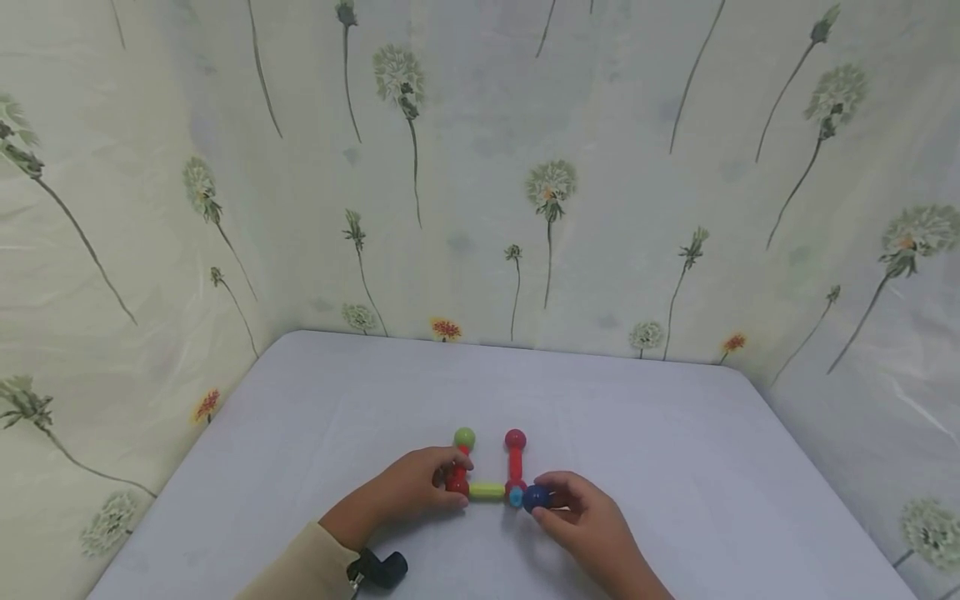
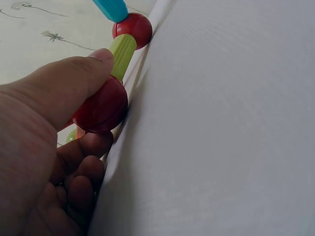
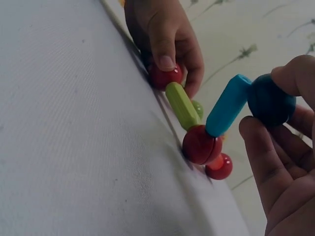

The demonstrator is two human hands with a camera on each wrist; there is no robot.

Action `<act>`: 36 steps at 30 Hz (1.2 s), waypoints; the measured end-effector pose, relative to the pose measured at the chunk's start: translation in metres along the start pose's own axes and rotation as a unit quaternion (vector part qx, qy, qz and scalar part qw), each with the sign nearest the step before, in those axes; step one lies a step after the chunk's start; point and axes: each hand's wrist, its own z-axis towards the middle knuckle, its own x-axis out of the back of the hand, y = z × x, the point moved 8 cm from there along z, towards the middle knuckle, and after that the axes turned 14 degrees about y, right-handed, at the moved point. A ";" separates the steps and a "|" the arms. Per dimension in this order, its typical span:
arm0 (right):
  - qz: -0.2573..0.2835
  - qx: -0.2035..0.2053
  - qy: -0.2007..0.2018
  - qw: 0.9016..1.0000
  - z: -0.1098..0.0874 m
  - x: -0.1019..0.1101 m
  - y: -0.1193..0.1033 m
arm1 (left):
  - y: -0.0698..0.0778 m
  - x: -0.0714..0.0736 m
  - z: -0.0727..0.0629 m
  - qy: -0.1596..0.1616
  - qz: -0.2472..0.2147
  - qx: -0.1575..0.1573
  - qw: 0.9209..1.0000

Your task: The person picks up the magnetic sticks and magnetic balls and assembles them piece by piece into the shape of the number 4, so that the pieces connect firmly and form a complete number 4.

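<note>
A U-shaped assembly of balls and rods lies on the table. My left hand grips the near-left red ball, its thumb along the start of the yellow-green rod. That rod runs to another red ball. From there a light blue rod rises at a tilt to a dark blue ball, which my right hand pinches between thumb and fingers. A red rod leads back to a far red ball. Behind my left fingers, another red rod reaches a green ball.
The white-covered table extends around the assembly. Behind it hangs a dandelion-patterned curtain, which also lines both sides. A black strapped device is at my left wrist, below the beige sleeve.
</note>
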 end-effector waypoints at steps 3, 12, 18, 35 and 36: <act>0.011 0.002 -0.016 1.000 -0.001 -0.002 -0.001 | -0.001 0.000 0.000 0.000 0.000 0.003 1.000; 0.021 0.016 -0.054 0.998 -0.005 -0.010 -0.003 | -0.001 0.000 0.001 -0.002 0.000 0.002 1.000; 0.048 0.030 -0.083 0.995 -0.008 -0.016 -0.007 | 0.000 0.001 0.001 0.003 0.007 -0.003 1.000; 0.020 0.047 -0.101 0.994 -0.011 -0.025 -0.010 | -0.001 -0.001 0.001 0.005 0.007 0.004 1.000; 0.021 0.044 -0.103 0.993 -0.011 -0.025 -0.009 | -0.001 -0.001 0.002 0.005 0.005 0.005 1.000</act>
